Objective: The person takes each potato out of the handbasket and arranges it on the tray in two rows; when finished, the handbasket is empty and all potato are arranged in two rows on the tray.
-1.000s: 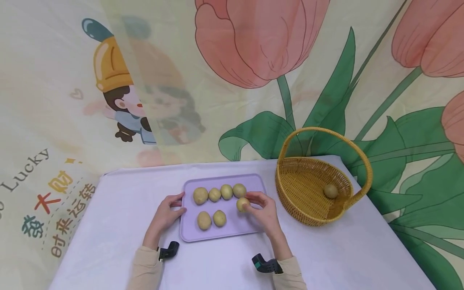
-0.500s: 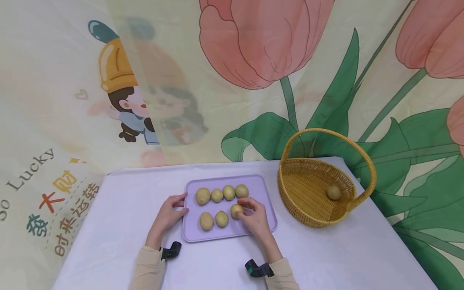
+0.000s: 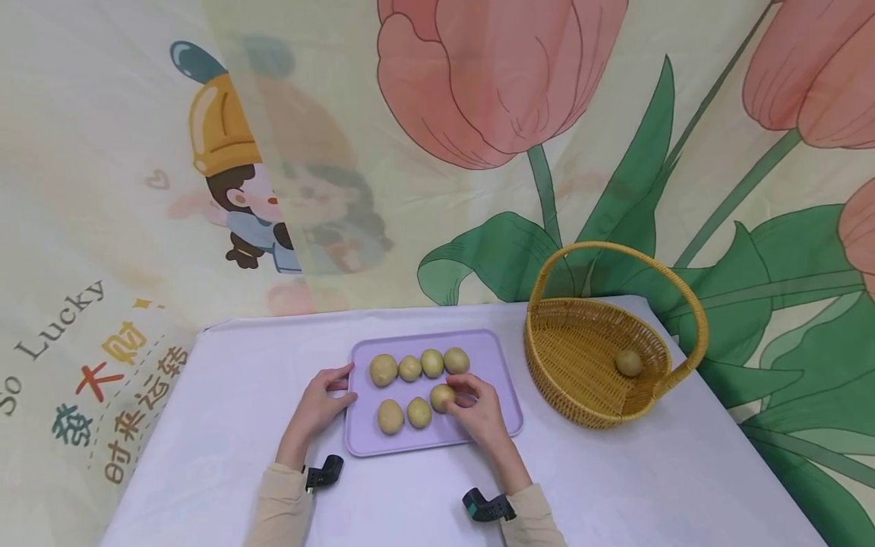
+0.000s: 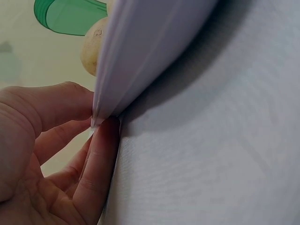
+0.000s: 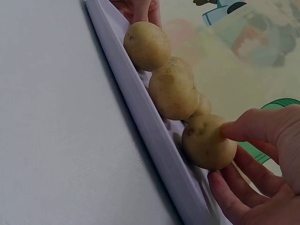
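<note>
A lilac tray lies on the table with several potatoes on it. My left hand holds the tray's left edge; in the left wrist view the thumb is at the rim and a finger lies against the outer side. With thumb and fingers, my right hand grips a potato low over the tray. This potato stands at the right end of the front row, beside an oval potato and a larger one. Behind them runs a back row, ending in a round potato.
To the right of the tray stands a wicker basket with a tall arched handle. One potato sits inside it. A white cloth covers the table, and a printed curtain hangs behind.
My right hand has moved left and toward me with the potato, bringing it into line with the front row. My left hand keeps its hold on the tray.
</note>
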A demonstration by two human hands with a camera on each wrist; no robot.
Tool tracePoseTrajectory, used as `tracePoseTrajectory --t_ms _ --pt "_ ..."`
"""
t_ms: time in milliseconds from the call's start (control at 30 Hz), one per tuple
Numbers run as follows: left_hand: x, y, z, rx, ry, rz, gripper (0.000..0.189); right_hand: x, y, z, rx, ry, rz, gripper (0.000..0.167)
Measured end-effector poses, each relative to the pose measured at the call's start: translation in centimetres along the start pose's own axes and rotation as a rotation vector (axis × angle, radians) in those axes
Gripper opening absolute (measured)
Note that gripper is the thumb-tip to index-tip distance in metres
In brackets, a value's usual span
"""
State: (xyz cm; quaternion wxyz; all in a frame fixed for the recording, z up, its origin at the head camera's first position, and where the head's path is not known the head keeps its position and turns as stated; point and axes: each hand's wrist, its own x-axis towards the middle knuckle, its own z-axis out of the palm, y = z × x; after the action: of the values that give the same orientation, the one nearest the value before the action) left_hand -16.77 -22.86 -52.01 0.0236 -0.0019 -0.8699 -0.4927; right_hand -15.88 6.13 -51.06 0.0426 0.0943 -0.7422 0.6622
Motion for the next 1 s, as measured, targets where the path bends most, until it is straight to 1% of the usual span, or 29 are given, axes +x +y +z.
tracePoseTrajectory --t_ms 100,200,400,533,700,800,1000 --pt "0.2 0.0 0.1 0.014 -0.016 -0.038 0.057 -0.2 -1.4 -0.2 0.009 -0.010 0.003 0.034" --pt "0.3 0.1 0.1 0.019 -0.013 -0.061 0.057 -0.5 -2.7 -0.4 -0.003 -0.013 0.009 0.032" --pt "0.3 0.0 0.2 0.026 -0.004 -0.053 0.057 -0.7 -3.2 -0.6 -0.043 0.008 0.027 0.027" --pt "0.3 -0.1 0.2 0.020 -0.002 -0.049 0.057 -0.5 -2.6 -0.7 -0.061 0.020 0.027 0.026" --pt "0.2 0.0 0.1 0.014 -0.005 -0.048 0.057 0.1 -0.2 -0.9 -0.109 0.051 0.017 0.026" --pt "0.1 0.1 0.1 0.021 -0.003 -0.053 0.057 0.4 1.0 -1.0 -0.107 0.061 0.021 0.026" --pt "0.0 0.4 0.1 0.014 -0.005 -0.066 0.057 0.3 1.4 -1.1 -0.091 0.048 0.002 0.025"
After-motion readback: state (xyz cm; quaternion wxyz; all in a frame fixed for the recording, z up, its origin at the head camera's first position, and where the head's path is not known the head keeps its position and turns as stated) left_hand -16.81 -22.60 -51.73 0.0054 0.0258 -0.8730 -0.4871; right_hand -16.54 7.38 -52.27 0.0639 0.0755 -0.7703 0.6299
